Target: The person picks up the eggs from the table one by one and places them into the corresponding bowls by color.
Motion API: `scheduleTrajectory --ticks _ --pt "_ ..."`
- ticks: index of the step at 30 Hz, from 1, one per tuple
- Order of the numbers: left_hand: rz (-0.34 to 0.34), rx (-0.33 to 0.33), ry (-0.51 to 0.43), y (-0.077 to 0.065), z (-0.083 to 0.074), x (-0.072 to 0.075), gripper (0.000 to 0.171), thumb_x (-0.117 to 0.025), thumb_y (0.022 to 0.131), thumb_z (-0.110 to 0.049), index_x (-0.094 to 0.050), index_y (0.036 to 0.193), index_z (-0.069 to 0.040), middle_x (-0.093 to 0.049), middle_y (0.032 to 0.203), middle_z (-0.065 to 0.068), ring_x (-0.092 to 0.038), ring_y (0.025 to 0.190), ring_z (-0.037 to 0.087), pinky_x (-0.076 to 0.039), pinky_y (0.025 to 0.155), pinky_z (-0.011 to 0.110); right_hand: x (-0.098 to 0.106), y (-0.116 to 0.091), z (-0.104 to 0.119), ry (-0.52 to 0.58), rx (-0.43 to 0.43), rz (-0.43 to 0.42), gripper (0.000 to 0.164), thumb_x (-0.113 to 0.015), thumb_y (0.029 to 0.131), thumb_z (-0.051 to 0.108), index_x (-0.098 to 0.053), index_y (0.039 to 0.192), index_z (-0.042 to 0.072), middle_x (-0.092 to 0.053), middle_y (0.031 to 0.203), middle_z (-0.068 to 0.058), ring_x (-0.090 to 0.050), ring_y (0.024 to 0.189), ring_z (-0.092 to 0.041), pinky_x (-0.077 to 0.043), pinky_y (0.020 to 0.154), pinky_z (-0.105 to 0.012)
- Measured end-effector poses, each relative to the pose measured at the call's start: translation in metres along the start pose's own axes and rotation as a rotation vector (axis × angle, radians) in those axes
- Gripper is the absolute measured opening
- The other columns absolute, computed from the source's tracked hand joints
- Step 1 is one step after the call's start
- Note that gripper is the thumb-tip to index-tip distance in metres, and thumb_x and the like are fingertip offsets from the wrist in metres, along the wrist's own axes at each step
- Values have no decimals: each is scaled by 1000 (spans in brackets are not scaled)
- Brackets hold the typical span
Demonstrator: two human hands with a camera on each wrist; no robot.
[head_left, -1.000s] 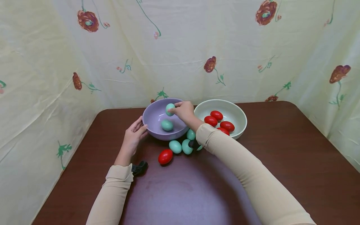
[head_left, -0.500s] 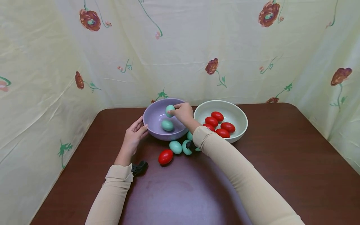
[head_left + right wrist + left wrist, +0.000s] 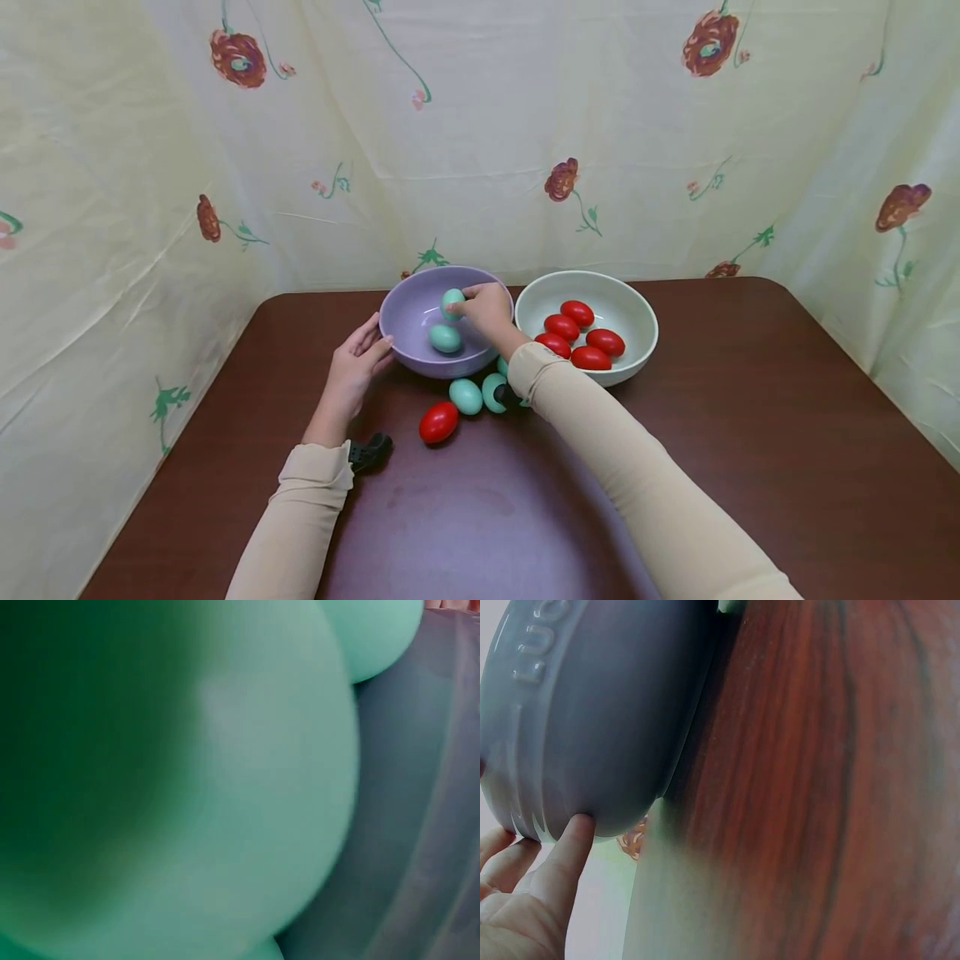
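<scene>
The purple bowl (image 3: 402, 310) stands at the back of the table, with one mint-green egg (image 3: 446, 338) lying inside. My right hand (image 3: 491, 315) reaches over its right rim and pinches another mint-green egg (image 3: 452, 303), low within the bowl. Against the bowl's left side, my left hand (image 3: 352, 367) rests with fairly straight fingers. In the left wrist view, its fingertips (image 3: 577, 829) touch the outer wall. Several mint-green eggs (image 3: 466, 397) lie in front of the bowl, partly hidden by my right wrist. One fills most of the right wrist view, beside the bowl's wall (image 3: 405, 772).
A pale green-white bowl (image 3: 637, 333) holding several red eggs (image 3: 605, 342) stands just right of the purple one. A lone red egg (image 3: 438, 422) lies on the dark wood table (image 3: 750, 400). Behind hangs a flowered cloth (image 3: 480, 125).
My right hand has lowered the pinched egg a little farther into the purple bowl, and its forearm has shifted left, uncovering more red eggs. My left hand has stayed at the bowl.
</scene>
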State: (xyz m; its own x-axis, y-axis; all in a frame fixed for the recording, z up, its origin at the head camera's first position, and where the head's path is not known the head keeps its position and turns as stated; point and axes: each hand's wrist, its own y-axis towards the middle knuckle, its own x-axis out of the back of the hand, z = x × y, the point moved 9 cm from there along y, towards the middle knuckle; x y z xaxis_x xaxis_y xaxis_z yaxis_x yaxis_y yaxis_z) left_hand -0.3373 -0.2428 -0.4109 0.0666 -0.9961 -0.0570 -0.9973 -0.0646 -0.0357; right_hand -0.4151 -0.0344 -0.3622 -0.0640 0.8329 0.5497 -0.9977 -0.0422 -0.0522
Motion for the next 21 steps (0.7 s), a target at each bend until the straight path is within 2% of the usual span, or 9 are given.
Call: scheduleTrajectory --ticks 7,11,14,17,21 --pt "-3 -12 -6 0 -3 3 59 -58 92 -14 -32 145 -14 -29 151 7 -35 135 21 -44 97 34 -7 1 7 -50 56 27 47 -78 74 22 -65 116 4 -65 116 -8 -59 109 -16 -50 92 -28" --pt "-7 -2 9 -2 -1 3 59 -58 92 -15 -32 145 -15 -30 151 6 -36 135 19 -44 97 35 -11 -1 8 -105 101 46 35 -77 75 22 -71 104 3 -70 99 -6 -59 91 -12 -49 78 -21" --pt "-12 9 24 -3 1 3 59 -58 92 -16 -33 145 -17 -31 150 4 -38 133 19 -45 97 36 -13 -1 7 -136 125 61 29 -77 76 21 -73 99 4 -70 93 -4 -55 84 -12 -47 72 -21" --pt "-7 5 27 -2 3 3 60 -58 92 -17 -33 145 -17 -31 151 5 -38 133 20 -45 97 35 -15 -1 5 -137 120 72 34 -78 75 21 -72 104 7 -70 103 -3 -59 94 -12 -51 78 -24" --pt "-7 -8 22 -2 1 2 59 -58 92 -16 -33 145 -16 -31 150 6 -39 133 21 -46 95 34 -18 -1 4 -141 103 91 39 -78 74 22 -69 109 6 -68 111 -6 -60 105 -17 -52 88 -29"
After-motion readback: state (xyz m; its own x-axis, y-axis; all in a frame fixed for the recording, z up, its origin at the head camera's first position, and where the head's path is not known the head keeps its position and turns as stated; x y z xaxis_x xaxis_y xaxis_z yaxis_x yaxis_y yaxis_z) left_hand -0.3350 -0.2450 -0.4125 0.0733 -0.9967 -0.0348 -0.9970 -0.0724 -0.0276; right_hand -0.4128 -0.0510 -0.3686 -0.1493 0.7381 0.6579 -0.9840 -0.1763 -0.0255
